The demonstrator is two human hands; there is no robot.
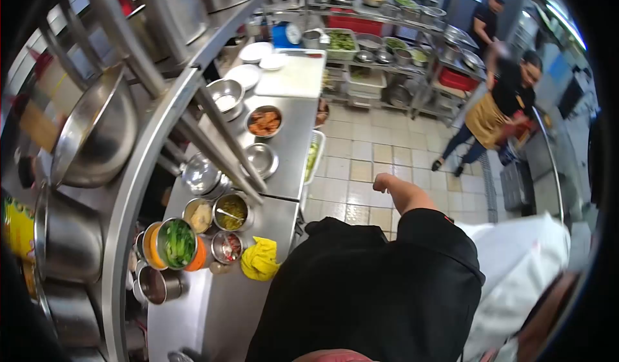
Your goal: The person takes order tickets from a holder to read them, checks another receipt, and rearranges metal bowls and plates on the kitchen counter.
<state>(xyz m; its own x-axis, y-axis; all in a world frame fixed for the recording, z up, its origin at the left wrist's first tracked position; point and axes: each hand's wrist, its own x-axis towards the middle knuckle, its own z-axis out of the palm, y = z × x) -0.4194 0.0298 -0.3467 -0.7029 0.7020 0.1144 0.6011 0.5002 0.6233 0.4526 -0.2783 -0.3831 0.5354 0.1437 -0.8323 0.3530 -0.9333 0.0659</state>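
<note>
My right hand reaches out over the tiled floor, past the black sleeve. Its fingers look curled, and nothing shows in them. My left hand is out of view. To the left of my body, on the steel counter, a crumpled yellow cloth lies close to the edge. Beside it are a small bowl of red and white pieces and a pot of chopped green food with a spoon in it. A container of green leaves sits among orange tubs.
A steel shelf frame rises at left, holding pots and a large bowl. Farther along are a bowl of orange-red food and a white cutting board. A co-worker in a tan apron stands at right. White fabric is close by.
</note>
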